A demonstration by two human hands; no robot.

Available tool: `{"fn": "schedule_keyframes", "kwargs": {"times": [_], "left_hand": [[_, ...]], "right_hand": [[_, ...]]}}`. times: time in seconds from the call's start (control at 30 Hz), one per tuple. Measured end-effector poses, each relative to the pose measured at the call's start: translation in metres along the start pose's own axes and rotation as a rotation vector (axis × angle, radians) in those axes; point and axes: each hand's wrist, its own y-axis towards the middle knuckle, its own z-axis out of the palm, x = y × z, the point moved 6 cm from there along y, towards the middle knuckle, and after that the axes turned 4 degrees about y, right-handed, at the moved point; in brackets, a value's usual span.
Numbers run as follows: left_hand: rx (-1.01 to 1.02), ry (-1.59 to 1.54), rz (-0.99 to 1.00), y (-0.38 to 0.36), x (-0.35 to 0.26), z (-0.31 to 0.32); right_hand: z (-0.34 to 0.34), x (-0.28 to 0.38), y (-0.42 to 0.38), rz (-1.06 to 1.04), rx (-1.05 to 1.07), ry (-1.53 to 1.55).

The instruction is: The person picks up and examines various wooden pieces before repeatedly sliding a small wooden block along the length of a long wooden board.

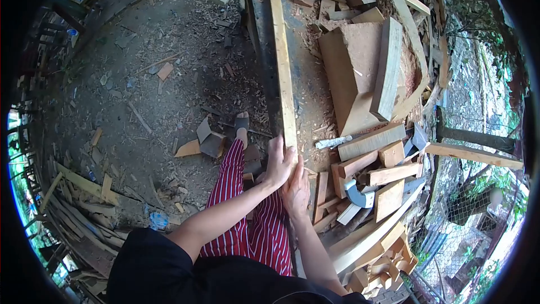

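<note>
A long, narrow wooden strip runs from the top of the view down to the person's hands, along the edge of a dark bench surface. My left hand is wrapped round its near end. Just to the right and slightly lower, my right hand closes on the same end from the other side. The two hands are close together, and part of the strip's end is hidden under the fingers.
A large wooden block lies on the bench at the right. Below it are offcuts and a saw with a curved handle. Wood chips cover the ground at the left. Loose boards lie at the lower left.
</note>
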Motion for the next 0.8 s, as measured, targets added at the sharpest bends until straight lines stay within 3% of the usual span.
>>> {"fn": "schedule_keyframes", "kwargs": {"times": [0.07, 0.2, 0.37, 0.43, 0.47, 0.5, 0.57, 0.67, 0.7, 0.73, 0.8], "left_hand": [[-0.015, 0.226, 0.116, 0.006, -0.002, -0.003], [-0.038, 0.326, 0.164, 0.014, -0.011, -0.005], [-0.051, 0.484, 0.128, 0.015, -0.012, -0.007], [-0.041, 0.473, 0.029, 0.019, -0.011, -0.009], [-0.026, 0.481, 0.02, 0.02, -0.008, -0.008], [-0.021, 0.46, 0.031, 0.02, -0.01, -0.007], [-0.017, 0.438, 0.051, 0.02, -0.008, -0.007], [-0.035, 0.428, 0.095, 0.021, -0.008, -0.011], [-0.054, 0.398, 0.086, 0.02, -0.004, -0.012], [-0.08, 0.367, 0.084, 0.022, 0.0, -0.013], [-0.15, 0.331, 0.156, 0.022, -0.012, -0.018]], "right_hand": [[0.0, -0.007, 0.003, 0.035, 0.002, -0.006], [0.0, -0.008, 0.01, -0.069, -0.111, -0.207], [-0.012, -0.003, 0.025, -0.148, 0.056, -0.458], [-0.068, 0.033, 0.046, -0.358, -0.172, -0.484], [-0.096, 0.039, 0.06, -0.302, -0.224, -0.453], [-0.128, 0.05, 0.075, -0.329, -0.494, -0.514], [-0.19, 0.067, 0.114, -0.33, -0.777, -0.629], [-0.233, 0.053, 0.194, -0.226, -0.687, -0.489], [-0.23, 0.029, 0.226, -0.058, -0.513, -0.593], [-0.221, 0.023, 0.242, -0.05, -0.389, -0.579], [-0.211, 0.024, 0.244, -0.202, -0.557, -0.605]]}}
